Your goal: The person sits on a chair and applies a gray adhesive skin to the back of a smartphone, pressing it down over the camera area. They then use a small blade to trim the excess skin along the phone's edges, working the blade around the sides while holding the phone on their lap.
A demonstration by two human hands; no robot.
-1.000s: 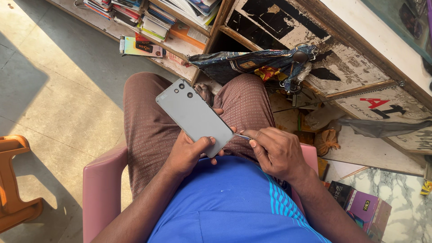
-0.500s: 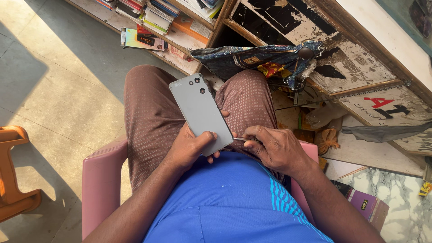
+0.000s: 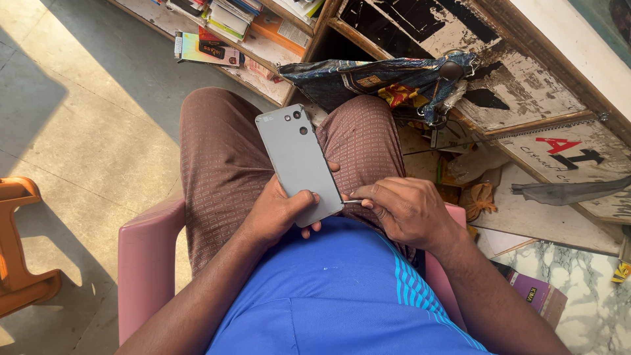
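Grey smartphone (image 3: 298,160), back side up with its camera lenses at the far end, held tilted over the lap of a seated person in brown patterned trousers (image 3: 220,164) and a blue shirt (image 3: 342,296). Left hand (image 3: 279,213) grips the phone's near end, thumb laid across the back, fingers curled beneath it. Right hand (image 3: 404,210) lies just beside the phone's lower right corner; its fingers are pressed together, pinching a thin metal tool (image 3: 351,201) whose tip touches the phone's edge. Pink plastic chair (image 3: 148,263) carries the person. Beyond the knees, a crumpled patterned cloth (image 3: 381,79) lies against a worn wooden shelf unit (image 3: 420,26); the adjoining low shelf (image 3: 263,59) holds stacked books and booklets (image 3: 230,13). Orange plastic chair (image 3: 20,250) stands at left, well apart.
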